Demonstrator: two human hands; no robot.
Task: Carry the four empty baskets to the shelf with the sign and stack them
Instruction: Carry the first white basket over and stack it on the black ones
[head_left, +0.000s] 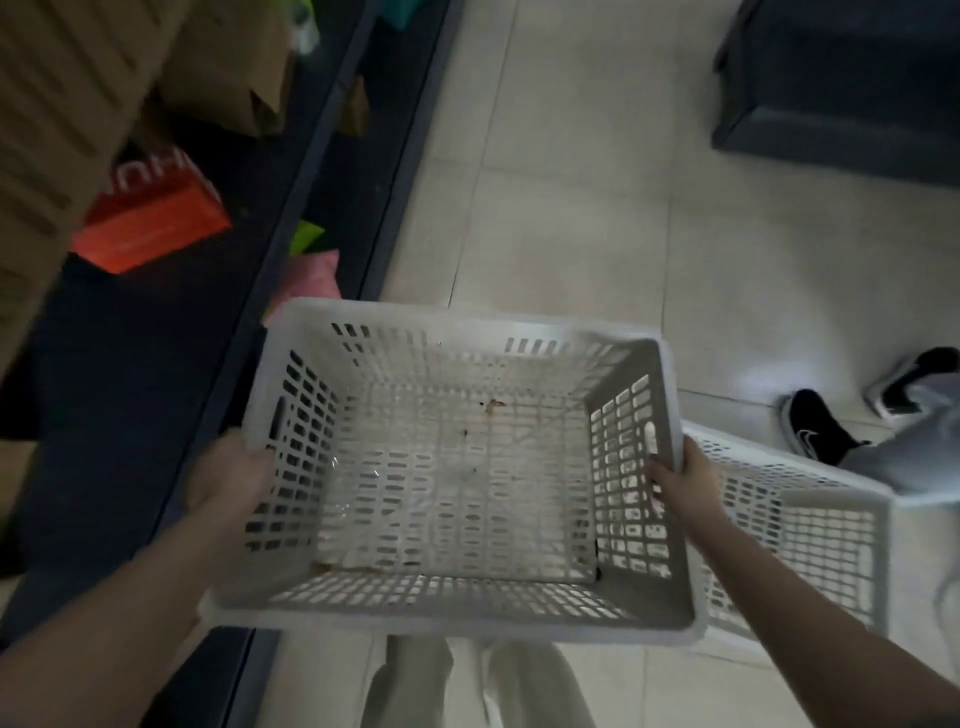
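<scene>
One basket (457, 467) is in carry, empty, gripped at its side walls by my left hand (228, 478) and right hand (685, 483). A second basket (795, 530) sits just beyond my right hand. No sign or stack visible; stacking remains.

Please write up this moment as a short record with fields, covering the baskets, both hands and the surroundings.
held basket: white slotted basket, empty, a few brown stains on its floor
left hand: grip on the basket's left rim
right hand: fingers through the right side handle slot
second basket: white, lower right, partly hidden behind the held one
left side: dark shelf with an orange bag and cardboard boxes
floor: pale tiles
bystander: black shoes at right
</scene>
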